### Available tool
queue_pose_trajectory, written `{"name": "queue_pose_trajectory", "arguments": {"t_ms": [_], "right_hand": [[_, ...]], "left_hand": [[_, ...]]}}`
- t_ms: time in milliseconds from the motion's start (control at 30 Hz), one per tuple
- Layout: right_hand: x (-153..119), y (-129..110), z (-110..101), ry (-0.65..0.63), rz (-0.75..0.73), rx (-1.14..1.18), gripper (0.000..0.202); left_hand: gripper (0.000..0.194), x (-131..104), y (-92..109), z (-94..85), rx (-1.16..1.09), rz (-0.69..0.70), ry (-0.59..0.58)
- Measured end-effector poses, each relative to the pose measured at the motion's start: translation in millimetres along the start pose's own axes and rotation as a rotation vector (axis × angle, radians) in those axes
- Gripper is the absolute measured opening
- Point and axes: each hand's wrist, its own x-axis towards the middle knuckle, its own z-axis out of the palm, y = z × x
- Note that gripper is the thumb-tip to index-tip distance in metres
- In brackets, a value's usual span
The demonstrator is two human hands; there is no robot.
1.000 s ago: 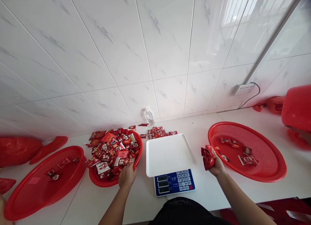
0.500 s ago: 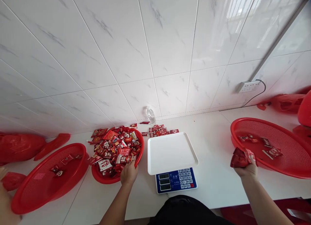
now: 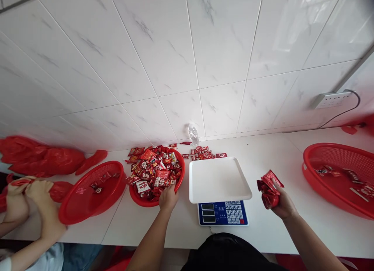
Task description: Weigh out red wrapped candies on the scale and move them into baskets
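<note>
My left hand [image 3: 168, 199] grips the near right rim of a round red basket [image 3: 142, 201] heaped with small red snack packets [image 3: 157, 169]. Several red snack packets [image 3: 269, 191] are bunched in my right hand [image 3: 283, 204], held above the table to the right of the scale. Between my hands stands a digital scale [image 3: 223, 213] with a blue keypad and a bare white tray [image 3: 219, 179] on top. A flat group of red packets [image 3: 204, 153] lies behind the tray.
A clear plastic bottle [image 3: 193, 134] stands by the tiled wall. Red baskets holding a few packets stand at the right [image 3: 324, 189] and left [image 3: 87, 208]. Another person's hands [image 3: 35, 193] hold a red bag at the far left. A power strip [image 3: 330, 100] is on the wall.
My right hand has moved left with the packets, away from the right basket towards the scale. My left hand stays on the basket rim. The view has turned left, showing more of the other person.
</note>
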Motion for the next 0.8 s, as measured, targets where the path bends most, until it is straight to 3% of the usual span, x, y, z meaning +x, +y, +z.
{"name": "queue_pose_trajectory", "arguments": {"t_ms": [133,367,533,800], "right_hand": [[-10.3,12.4,22.2,-0.041,0.082,-0.061,0.03],[-23.1,43.0,37.6,-0.025,0.081,-0.064,0.024],[-37.0,61.5,50.8,-0.01,0.1,-0.094,0.023],[-53.6,80.1,74.5,0.004,0.116,-0.056,0.021]], "left_hand": [[0.029,0.4,-3.2,-1.1,-0.012,0.034,-0.046],[0.049,5.0,-14.8,-6.5,-0.077,0.089,-0.195],[0.049,11.8,-31.6,-11.9,-0.133,0.247,-0.277],[0.039,20.4,-40.1,-6.2,-0.161,0.296,-0.208]]}}
